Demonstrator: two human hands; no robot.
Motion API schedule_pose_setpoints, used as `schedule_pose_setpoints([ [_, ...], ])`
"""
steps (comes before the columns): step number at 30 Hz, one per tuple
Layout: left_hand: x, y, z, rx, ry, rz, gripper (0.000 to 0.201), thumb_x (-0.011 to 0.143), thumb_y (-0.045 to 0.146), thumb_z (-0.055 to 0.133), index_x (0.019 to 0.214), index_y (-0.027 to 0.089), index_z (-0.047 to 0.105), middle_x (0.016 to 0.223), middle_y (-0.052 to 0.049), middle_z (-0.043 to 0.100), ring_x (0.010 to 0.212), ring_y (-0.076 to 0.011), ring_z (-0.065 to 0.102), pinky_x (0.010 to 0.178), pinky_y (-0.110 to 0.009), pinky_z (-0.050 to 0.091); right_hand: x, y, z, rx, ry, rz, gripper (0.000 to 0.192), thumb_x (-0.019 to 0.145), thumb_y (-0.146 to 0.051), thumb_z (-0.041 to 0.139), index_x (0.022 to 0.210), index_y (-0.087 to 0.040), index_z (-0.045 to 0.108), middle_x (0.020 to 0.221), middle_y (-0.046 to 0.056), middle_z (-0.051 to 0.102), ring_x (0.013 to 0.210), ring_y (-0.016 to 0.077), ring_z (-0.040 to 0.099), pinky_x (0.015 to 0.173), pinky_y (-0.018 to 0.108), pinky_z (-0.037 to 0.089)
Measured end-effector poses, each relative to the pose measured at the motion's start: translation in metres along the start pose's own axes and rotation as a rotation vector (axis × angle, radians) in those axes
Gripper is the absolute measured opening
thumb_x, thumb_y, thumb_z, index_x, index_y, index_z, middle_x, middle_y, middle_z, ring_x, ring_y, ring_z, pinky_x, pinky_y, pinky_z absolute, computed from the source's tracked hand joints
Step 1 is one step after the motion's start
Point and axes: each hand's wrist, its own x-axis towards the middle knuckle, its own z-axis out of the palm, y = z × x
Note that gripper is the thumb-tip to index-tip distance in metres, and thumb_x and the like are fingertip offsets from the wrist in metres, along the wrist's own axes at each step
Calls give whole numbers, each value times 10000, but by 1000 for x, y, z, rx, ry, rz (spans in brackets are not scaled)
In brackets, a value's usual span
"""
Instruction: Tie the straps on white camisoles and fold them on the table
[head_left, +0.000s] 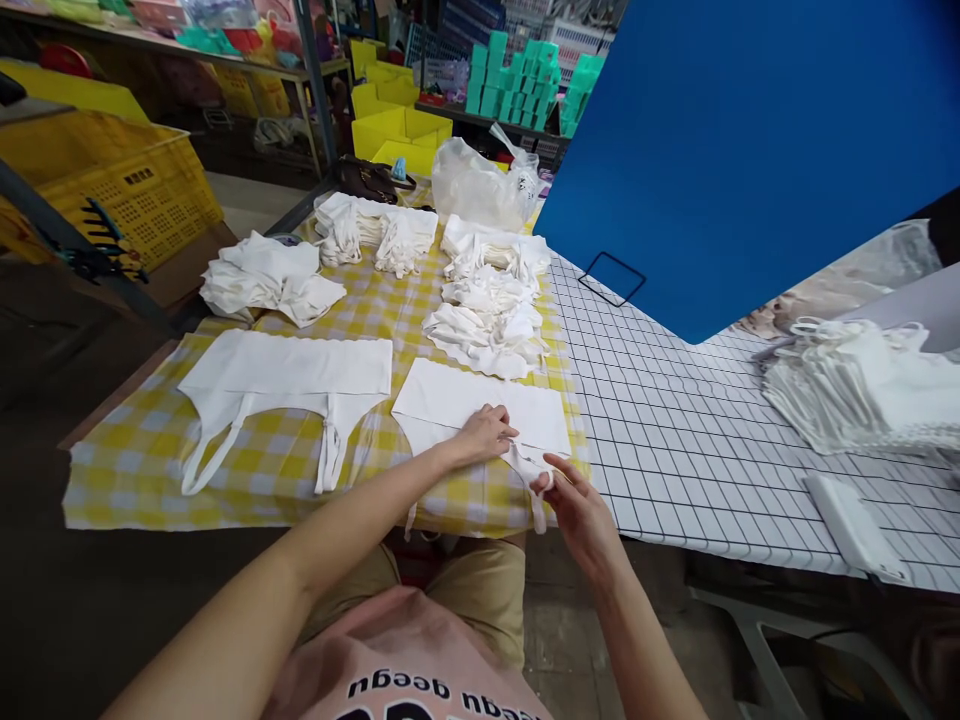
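A white strapped garment (487,400), perhaps a camisole top, lies flat near the table's front edge with its straps toward me. My left hand (484,436) rests on its lower edge, fingertips pinched together on the fabric. My right hand (581,508) holds the right-hand strap (525,462) between thumb and fingers, lifting it slightly off the cloth. The other strap partly hangs past the table edge, hidden in part by my left forearm. To the left, a second white strapped garment (289,368) is spread flat, its two straps pointing toward me.
Behind lie a crumpled white garment pile (266,278), folded stacks (379,228) and bundles (491,290) on the yellow checked cloth (135,480). A large blue board (735,150) leans over the right-hand grid-patterned cloth (652,430). More white garments (862,385) and a white device (855,525) lie there.
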Motion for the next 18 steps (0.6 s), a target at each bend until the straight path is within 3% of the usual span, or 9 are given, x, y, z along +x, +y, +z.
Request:
schedule_pose_setpoints([
  [5, -5, 1, 1, 88, -25, 28, 355, 756, 168, 470, 1052, 254, 646, 1018, -40, 517, 939, -197, 450, 870, -317, 393, -49, 34, -16, -153, 163, -117, 427, 717, -444, 627, 1060, -200, 552, 658, -10, 594, 725, 166, 560, 779, 315, 420],
  [8, -9, 3, -4, 74, -57, 39, 351, 771, 178, 454, 1070, 233, 630, 1061, -48, 522, 986, -202, 463, 903, -324, 388, -70, 68, -22, -337, 311, -155, 450, 723, -449, 611, 1097, -217, 522, 975, 61, 631, 975, 217, 546, 888, 349, 390],
  [11, -22, -2, -15, -23, -47, 50, 388, 789, 159, 421, 1143, 170, 577, 1175, -68, 513, 1081, -179, 468, 972, -283, 357, -86, 102, -23, -502, 408, -167, 480, 728, -457, 584, 1139, -221, 512, 1223, 97, 525, 1116, 252, 477, 912, 363, 389],
  [14, -48, -16, -30, -79, 62, -46, 439, 783, 105, 383, 1198, 127, 526, 1229, -79, 515, 1113, -157, 481, 993, -259, 348, -89, 128, -11, -544, 191, -54, 407, 725, -476, 564, 1009, -186, 603, 1084, 120, 609, 1011, 264, 556, 825, 356, 457],
  [16, -67, -27, -40, -65, 97, -133, 450, 779, 84, 370, 1203, 114, 517, 1236, -80, 532, 1136, -159, 481, 1018, -282, 328, -80, 140, 9, -534, 12, 0, 369, 720, -466, 571, 950, -185, 637, 1038, 117, 635, 987, 264, 577, 800, 352, 476],
  [18, -85, -34, -48, -29, 89, -195, 462, 778, 72, 366, 1218, 107, 501, 1264, -83, 526, 1187, -165, 451, 1058, -317, 275, -66, 147, 37, -519, -82, -4, 383, 721, -442, 581, 1020, -206, 623, 1109, 103, 615, 1050, 261, 552, 842, 364, 463],
])
